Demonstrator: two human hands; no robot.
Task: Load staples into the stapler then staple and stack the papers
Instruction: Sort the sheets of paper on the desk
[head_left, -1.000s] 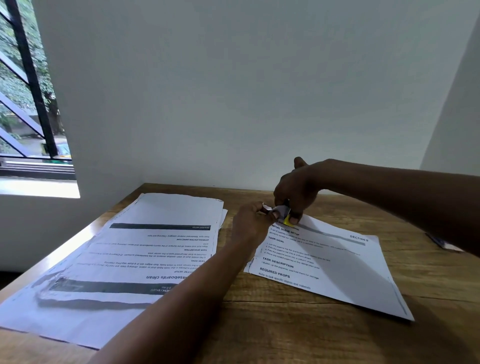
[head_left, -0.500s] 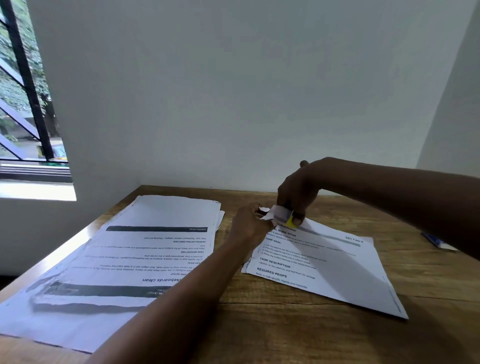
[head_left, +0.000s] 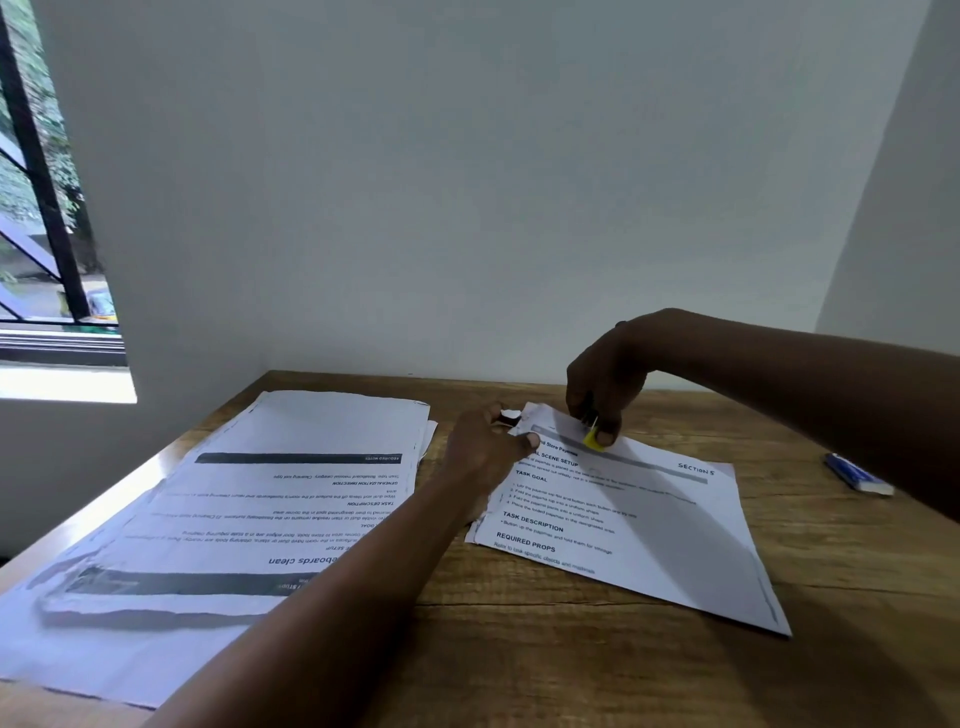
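A thin set of printed papers (head_left: 639, 530) lies on the wooden table at centre right, its far left corner curled up. My right hand (head_left: 602, 384) grips a small yellow stapler (head_left: 592, 439) over the top edge of that set; most of the stapler is hidden in my fingers. My left hand (head_left: 488, 441) presses down on the set's left top corner with the thumb. A larger pile of printed papers (head_left: 249, 509) lies to the left, turned the other way round.
A small blue and white box (head_left: 857, 474) lies on the table at the far right. The wooden table (head_left: 571, 649) ends at a white wall behind. A window (head_left: 41, 208) is on the left.
My right hand has slid the yellow stapler a little to the right along the top edge, off the curled corner. My left hand stays on the corner.
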